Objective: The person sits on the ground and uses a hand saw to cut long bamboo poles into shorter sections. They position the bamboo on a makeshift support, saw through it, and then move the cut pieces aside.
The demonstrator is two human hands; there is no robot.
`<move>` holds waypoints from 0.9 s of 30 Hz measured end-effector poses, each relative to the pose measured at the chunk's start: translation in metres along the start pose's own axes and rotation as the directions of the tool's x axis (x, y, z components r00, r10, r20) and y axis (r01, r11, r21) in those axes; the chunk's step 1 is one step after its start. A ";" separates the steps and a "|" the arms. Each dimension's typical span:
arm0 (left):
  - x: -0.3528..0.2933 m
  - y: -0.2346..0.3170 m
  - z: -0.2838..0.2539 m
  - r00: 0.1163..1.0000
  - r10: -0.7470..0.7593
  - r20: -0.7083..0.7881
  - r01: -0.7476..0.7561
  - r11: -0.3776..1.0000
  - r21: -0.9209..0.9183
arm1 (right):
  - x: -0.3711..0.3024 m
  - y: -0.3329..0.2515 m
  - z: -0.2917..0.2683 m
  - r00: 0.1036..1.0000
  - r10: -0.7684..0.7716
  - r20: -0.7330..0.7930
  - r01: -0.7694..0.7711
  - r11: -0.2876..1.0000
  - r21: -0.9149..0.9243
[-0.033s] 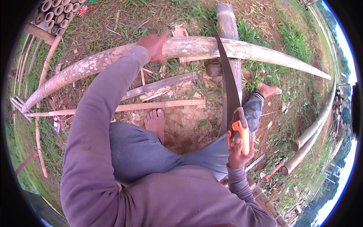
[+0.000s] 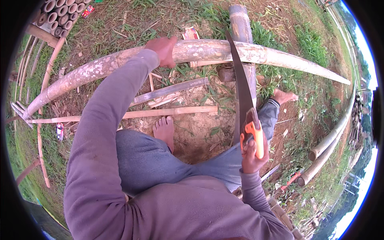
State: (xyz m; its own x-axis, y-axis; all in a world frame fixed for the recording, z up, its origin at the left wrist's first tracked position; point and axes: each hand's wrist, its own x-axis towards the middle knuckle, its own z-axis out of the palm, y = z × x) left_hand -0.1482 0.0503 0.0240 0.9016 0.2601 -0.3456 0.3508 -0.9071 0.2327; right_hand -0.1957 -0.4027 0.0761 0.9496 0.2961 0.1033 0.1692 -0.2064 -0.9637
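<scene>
A long, pale, mottled bamboo pole [image 2: 100, 66] runs across in front of me. It rests over a thicker bamboo post [image 2: 240, 24] lying lengthwise beneath it. My left hand [image 2: 162, 51] is closed over the top of the pole, left of the middle. In my right hand [image 2: 254, 155] is a handsaw [image 2: 243, 80], its orange and brown handle wrapped by my fingers. The dark blade points away from me, and its far part lies across the pole just above the post. Whether the teeth have cut in cannot be made out.
Between my bare feet and the pole lie a split bamboo strip [image 2: 172, 111] and a shorter bamboo piece [image 2: 172, 90]. Cut bamboo sections [image 2: 60, 18] are stacked far left. Two more poles [image 2: 320, 154] lie at right, near a red-handled tool [image 2: 292, 180].
My right hand has pushed the saw slightly forward, away from me. My left hand and the bamboo pole stay where they were.
</scene>
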 end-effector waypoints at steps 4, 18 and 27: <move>0.009 0.007 -0.005 0.999 0.039 -0.030 -0.038 0.999 0.009 | 0.168 -0.004 0.091 0.996 0.084 -0.008 -0.084 0.996 0.001; 0.010 -0.001 -0.007 0.999 0.006 -0.031 -0.005 0.999 0.038 | 0.051 0.018 0.027 0.999 -0.033 -0.038 0.033 0.999 -0.011; 0.004 -0.006 -0.006 0.997 -0.017 -0.070 0.022 0.998 0.063 | 0.059 0.014 0.033 1.000 -0.001 -0.004 0.001 1.000 0.030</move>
State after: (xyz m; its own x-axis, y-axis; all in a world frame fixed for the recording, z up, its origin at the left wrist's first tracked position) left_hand -0.1454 0.0588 0.0272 0.9109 0.2980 -0.2854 0.3536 -0.9202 0.1677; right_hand -0.1458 -0.3568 0.0609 0.9505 0.2925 0.1049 0.1620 -0.1784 -0.9705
